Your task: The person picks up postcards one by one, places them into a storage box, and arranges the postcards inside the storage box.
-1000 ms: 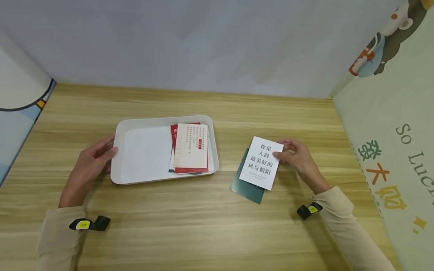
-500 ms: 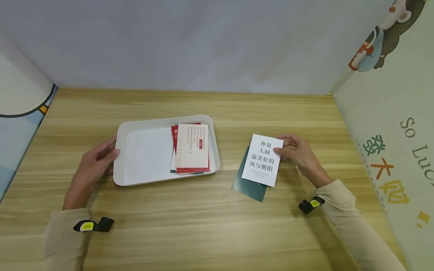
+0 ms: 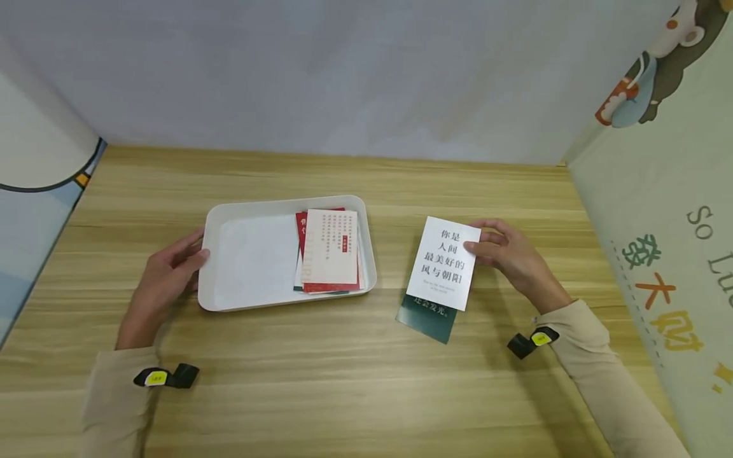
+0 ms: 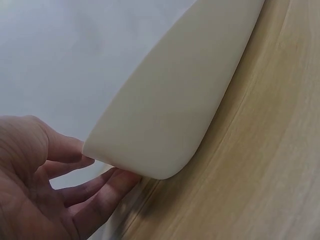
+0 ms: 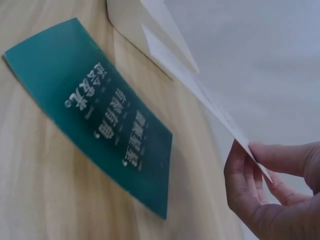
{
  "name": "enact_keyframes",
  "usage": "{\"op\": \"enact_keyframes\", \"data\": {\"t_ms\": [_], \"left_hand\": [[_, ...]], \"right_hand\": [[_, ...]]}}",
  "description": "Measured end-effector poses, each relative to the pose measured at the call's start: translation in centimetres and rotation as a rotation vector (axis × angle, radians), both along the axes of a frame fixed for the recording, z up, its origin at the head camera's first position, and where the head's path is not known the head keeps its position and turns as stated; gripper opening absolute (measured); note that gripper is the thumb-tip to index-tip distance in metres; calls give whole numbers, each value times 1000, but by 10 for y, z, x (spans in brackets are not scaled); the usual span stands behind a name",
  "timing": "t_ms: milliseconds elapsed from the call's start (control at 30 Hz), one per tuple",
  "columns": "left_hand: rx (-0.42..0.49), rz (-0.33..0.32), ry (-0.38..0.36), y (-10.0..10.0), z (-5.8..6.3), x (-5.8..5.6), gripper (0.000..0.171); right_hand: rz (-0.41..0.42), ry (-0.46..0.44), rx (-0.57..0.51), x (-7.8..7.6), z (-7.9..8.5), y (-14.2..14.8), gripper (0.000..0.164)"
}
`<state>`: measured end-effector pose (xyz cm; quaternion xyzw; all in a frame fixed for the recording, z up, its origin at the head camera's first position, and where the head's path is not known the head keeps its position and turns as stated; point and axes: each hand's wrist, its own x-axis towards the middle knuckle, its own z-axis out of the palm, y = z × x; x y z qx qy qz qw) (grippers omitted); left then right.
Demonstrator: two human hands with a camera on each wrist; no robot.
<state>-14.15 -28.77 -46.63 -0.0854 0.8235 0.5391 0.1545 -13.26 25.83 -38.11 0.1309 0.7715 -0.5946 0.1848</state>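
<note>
My right hand [image 3: 509, 257] pinches a white card [image 3: 443, 264] with black Chinese characters by its right edge, thumb on top. In the right wrist view the white card [image 5: 200, 100] is raised above a dark green card [image 5: 95, 120], which lies on the table with pale lettering. The head view shows the green card [image 3: 426, 321] partly covered by the white one. My left hand [image 3: 168, 277] grips the left end of a white tray [image 3: 246, 305], thumb at the rim and fingers against the outer wall [image 4: 155, 110]. Inside the tray's right half lies a stack of red and cream cards [image 3: 330, 248].
The wooden table [image 3: 321, 381] reaches back to a grey wall covering [image 3: 332, 76]. A printed panel with lettering [image 3: 647, 286] stands along the right side. Black wrist cameras sit on both sleeves [image 3: 117, 394].
My right hand has lifted the white card off the green card and moved it slightly away from me, exposing more green with lettering. The left hand stays at the tray's end.
</note>
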Motion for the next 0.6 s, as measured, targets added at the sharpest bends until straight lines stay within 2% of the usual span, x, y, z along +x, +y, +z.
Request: {"op": "enact_keyframes", "data": {"t_ms": [133, 400, 600], "left_hand": [[-15, 0, 3, 1, -1, 1, 59], [-10, -2, 19, 3, 1, -1, 59], [-17, 3, 15, 2, 1, 0, 59]], "right_hand": [[-5, 12, -49, -6, 2, -7, 35], [12, 56, -190, -24, 7, -35, 34], [60, 72, -184, -41, 6, -70, 37]]}}
